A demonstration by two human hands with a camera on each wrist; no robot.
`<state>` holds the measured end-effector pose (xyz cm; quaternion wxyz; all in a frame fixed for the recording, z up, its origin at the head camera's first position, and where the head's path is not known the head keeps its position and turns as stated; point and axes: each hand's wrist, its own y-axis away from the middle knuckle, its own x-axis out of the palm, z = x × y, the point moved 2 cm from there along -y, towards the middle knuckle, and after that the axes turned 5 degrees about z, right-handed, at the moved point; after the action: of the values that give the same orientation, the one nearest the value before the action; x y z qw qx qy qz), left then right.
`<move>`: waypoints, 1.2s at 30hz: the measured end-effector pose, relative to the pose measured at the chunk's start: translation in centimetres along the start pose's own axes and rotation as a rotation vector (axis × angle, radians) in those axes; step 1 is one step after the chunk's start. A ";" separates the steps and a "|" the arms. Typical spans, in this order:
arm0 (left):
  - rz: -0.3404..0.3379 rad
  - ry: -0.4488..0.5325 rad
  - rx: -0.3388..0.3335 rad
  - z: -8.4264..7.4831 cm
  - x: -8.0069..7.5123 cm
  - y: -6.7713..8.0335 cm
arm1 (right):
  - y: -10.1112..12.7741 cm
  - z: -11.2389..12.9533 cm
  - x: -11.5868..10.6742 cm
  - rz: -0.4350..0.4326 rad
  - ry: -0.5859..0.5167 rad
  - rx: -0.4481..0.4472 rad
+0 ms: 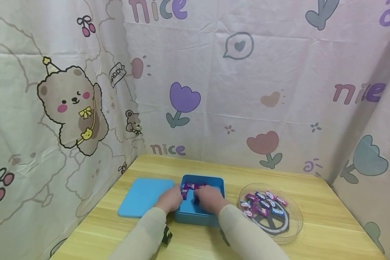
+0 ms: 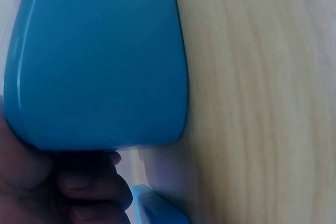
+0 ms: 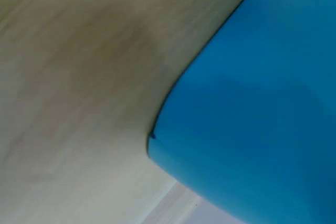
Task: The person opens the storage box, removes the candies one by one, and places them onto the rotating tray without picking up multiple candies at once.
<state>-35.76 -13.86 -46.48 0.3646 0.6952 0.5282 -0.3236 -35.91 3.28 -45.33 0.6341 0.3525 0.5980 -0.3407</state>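
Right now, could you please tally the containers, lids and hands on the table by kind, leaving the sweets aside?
Blue box: 1
Blue lid: 1
Clear round tray: 1
Hands, left hand and right hand, both in the box among wrapped sweets: 2
Total: 5

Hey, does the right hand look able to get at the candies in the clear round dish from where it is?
Probably yes. The right hand is in the blue box, and the clear round dish sits just beside it, uncovered, with bare tabletop between them.
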 end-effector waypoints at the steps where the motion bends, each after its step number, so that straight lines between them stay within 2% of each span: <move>1: -0.001 0.001 -0.001 0.0 0.0 0.0 | 0.1 0.0 -0.1 -0.003 -0.003 -0.001; 7: -0.002 0.021 -0.017 0.0 0.0 0.1 | 1.1 -0.6 -0.6 -0.040 -0.023 -0.014; 13: -0.008 -0.008 -0.001 0.1 0.1 0.0 | 2.2 -1.2 -2.1 -0.078 -0.047 -0.030; 18: -0.013 -0.017 0.014 0.2 0.1 0.0 | 3.7 -2.1 -3.5 -0.126 -0.023 -0.036; 22: -0.016 -0.021 0.019 0.1 0.0 0.2 | 5.4 -3.4 -4.5 -0.165 -0.049 -0.045; 26: -0.017 -0.010 0.020 -0.1 -0.2 0.4 | 7.3 -5.3 -4.7 -0.192 -0.118 -0.012; 29: -0.017 -0.005 0.020 -0.2 -0.1 0.4 | 9.0 -6.9 -4.6 -0.196 -0.171 0.050; 33: -0.018 -0.012 0.015 -0.1 0.1 0.3 | 11.2 -9.0 -4.2 -0.194 -0.188 0.124; 36: -0.017 -0.011 0.016 0.0 0.1 0.1 | 12.6 -10.4 -3.9 -0.197 -0.178 0.142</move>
<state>-35.59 -13.84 -46.58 0.3594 0.6915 0.5297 -0.3348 -30.72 18.78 -41.36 0.6217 0.3046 0.5452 -0.4726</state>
